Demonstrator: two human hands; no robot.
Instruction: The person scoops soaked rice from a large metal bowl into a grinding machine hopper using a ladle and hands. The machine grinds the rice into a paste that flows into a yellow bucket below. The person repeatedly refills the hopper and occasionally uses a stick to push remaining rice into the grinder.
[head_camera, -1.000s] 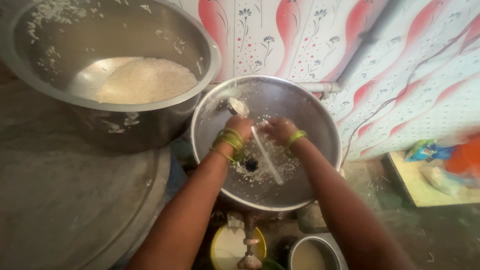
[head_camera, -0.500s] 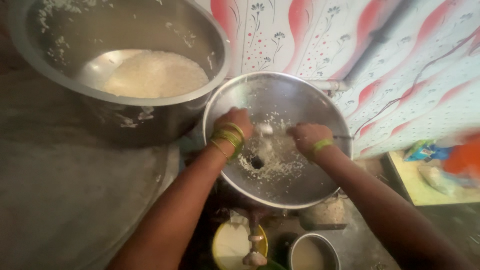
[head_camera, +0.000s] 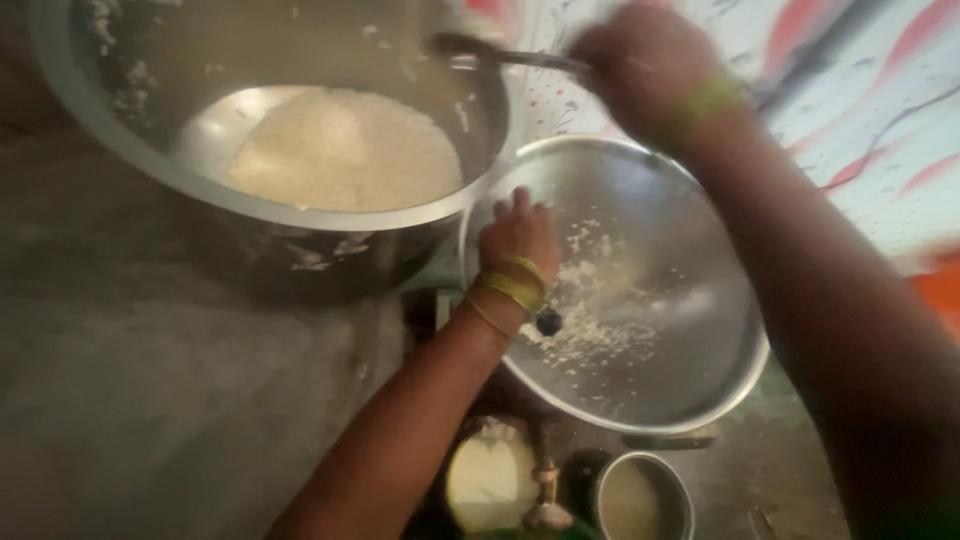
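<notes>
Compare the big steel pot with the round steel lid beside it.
The steel pot is deep and holds a mound of white rice; the steel lid is shallow with only scattered grains. The pot stands free, while the left hand grips the lid's rim. Both are shiny metal, flecked with rice.

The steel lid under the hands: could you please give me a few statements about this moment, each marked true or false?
1. The left hand grips the edge of the round steel lid. True.
2. The right hand holds a spoon over the large steel pot. True.
3. The pot is empty. False: white rice lies in it.
4. The lid is clean. False: rice grains stick to it.
</notes>
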